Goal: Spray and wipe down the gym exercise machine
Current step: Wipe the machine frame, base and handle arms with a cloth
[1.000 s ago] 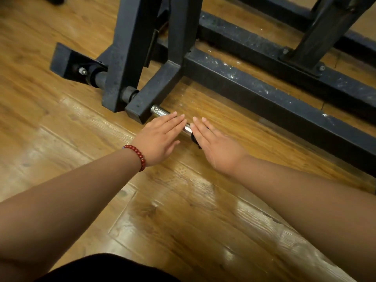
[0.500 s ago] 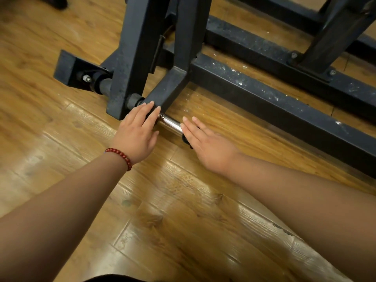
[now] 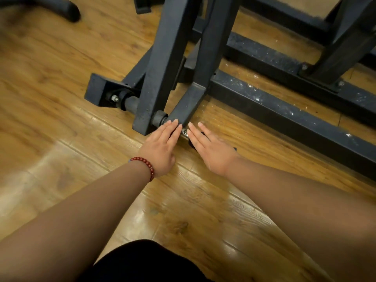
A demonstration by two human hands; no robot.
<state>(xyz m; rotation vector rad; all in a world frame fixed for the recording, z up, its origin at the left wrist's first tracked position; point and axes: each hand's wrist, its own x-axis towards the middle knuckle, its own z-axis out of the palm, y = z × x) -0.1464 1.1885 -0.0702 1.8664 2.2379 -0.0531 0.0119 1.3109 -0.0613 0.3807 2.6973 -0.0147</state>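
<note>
Under left hand, right hand: chrome peg axis lower-right.

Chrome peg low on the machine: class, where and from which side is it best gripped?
Grip the chrome peg round its shaft, from above: it juts out level, close over the floor, fixed to the angled arm at one end.

The dark blue-grey steel exercise machine stands upright, its base rail flecked white, a chrome peg at its foot.
</note>
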